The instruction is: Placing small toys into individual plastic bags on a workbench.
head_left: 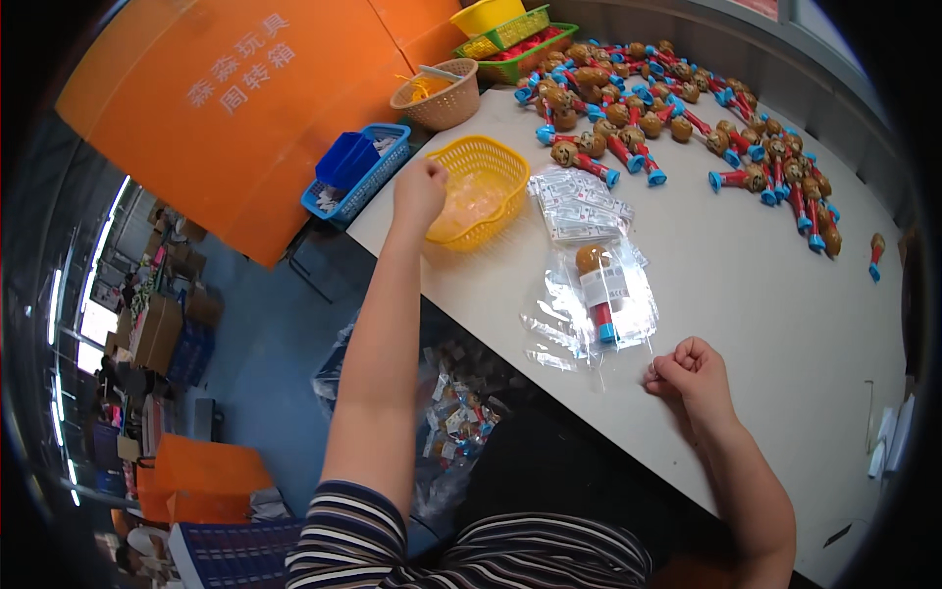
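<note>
My left hand is closed over the left rim of a yellow plastic basket with small clear pieces in it; what its fingers hold, if anything, is hidden. On the table in front of me lies a clear plastic bag containing a toy with a round brown head, red stem and blue base, and a white printed slip. Beside the bag's near right corner, my right hand is curled with thumb and fingers together. Anything in that pinch is too small to make out. White printed packets lie beyond the bag.
Many loose toys cover the far side of the pale table. A tan basket, a blue basket and stacked green and yellow baskets stand along the left. Below the table edge, a large plastic bag holds packed toys.
</note>
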Demonstrator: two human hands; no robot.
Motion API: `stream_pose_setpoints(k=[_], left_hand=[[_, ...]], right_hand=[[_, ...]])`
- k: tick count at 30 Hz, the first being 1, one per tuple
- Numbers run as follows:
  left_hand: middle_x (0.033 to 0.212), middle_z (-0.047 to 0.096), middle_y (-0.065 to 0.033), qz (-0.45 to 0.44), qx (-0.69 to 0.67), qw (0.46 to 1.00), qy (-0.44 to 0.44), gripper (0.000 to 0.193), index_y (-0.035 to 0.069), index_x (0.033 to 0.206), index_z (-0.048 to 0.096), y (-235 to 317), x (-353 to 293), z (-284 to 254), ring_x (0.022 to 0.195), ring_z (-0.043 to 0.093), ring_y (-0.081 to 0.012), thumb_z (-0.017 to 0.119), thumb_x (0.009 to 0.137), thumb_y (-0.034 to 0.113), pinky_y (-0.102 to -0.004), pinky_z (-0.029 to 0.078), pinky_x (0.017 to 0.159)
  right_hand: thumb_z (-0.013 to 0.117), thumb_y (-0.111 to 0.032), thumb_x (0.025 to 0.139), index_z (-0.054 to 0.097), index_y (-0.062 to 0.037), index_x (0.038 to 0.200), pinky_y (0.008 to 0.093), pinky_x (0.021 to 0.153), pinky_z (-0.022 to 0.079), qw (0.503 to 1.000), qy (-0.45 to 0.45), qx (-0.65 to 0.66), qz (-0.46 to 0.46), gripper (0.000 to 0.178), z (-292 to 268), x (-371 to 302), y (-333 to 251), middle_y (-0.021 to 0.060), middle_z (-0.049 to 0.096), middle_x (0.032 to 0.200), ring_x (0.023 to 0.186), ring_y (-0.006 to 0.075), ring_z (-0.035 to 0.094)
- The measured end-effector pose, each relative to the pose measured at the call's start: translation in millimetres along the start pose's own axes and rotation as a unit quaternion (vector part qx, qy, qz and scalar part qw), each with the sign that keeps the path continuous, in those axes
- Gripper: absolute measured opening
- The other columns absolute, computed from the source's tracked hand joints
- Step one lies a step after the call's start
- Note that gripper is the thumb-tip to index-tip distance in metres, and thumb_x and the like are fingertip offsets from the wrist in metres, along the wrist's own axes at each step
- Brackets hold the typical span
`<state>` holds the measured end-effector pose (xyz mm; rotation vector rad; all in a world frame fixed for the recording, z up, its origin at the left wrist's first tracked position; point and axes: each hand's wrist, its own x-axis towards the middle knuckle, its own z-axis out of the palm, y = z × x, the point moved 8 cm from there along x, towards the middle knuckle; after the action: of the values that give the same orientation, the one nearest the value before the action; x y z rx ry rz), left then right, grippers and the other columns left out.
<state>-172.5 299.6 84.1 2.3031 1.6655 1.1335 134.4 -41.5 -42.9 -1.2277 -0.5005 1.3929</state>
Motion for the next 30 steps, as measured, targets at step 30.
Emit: stream_pose_setpoints(k=[30], left_hand=[[0.108,0.068,-0.0154,0.247,-0.111,0.963,-0.006,0.031,0.004,0.108,0.068,130.1,-123.5,-48.1,0.109,0.064,-0.0307,0.072,0.077,0.000,-0.0374,0.050,0.094]], right_hand=[[0.065,-0.002,0.091,0.053,-0.0036,0.091,0.0282,0.072,0.057,0.997,-0.008,-0.071,-0.001,0.012,-8.3,-4.7,-14.1,0.0077,0.065,0.084,0.082,0.0159,0.068]])
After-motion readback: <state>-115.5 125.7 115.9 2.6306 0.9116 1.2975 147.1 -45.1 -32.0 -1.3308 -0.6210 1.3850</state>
